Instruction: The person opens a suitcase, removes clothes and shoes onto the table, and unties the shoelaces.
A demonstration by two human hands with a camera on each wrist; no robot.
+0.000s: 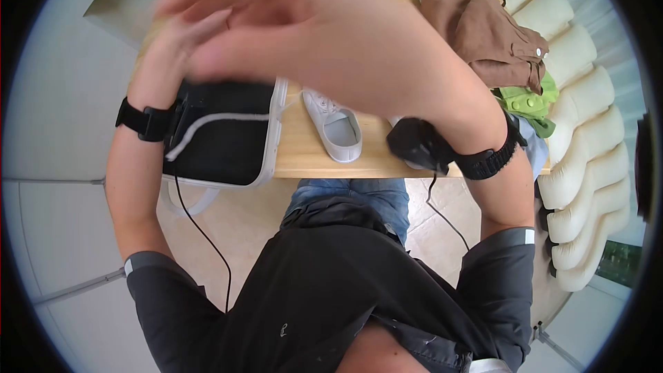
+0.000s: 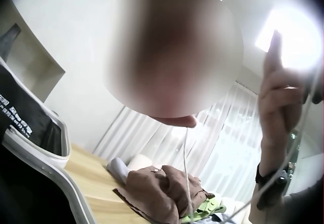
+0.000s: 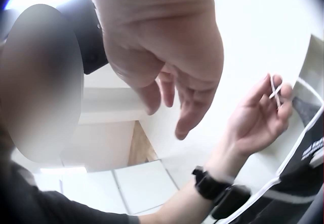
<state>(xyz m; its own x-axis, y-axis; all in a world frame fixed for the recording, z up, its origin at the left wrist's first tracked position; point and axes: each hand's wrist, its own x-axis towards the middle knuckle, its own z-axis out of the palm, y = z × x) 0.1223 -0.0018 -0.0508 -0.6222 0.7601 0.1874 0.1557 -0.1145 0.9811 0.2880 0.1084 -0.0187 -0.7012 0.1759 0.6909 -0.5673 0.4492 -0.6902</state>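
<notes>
My left hand (image 3: 260,123) is raised above the black bag, palm turned up, and pinches a thin white cord (image 3: 277,93) that crosses its fingers. In the left wrist view the cord (image 2: 187,158) hangs down in thin strands. My right hand (image 1: 324,34), blurred and close to the head camera, hides part of the left hand. Its fingers are loosely bent in the right wrist view, with nothing seen between them. A white lace-up shoe (image 1: 338,139) sits on the table below; a second pale shoe is mostly hidden behind the right wrist camera.
The black bag with a white rim (image 1: 275,145) lies opened at the table's left. Brown clothing (image 1: 476,31) and a green garment (image 1: 532,105) are heaped at the right, beside a cream padded seat (image 1: 580,138). Black cables (image 1: 207,235) hang from both wrists.
</notes>
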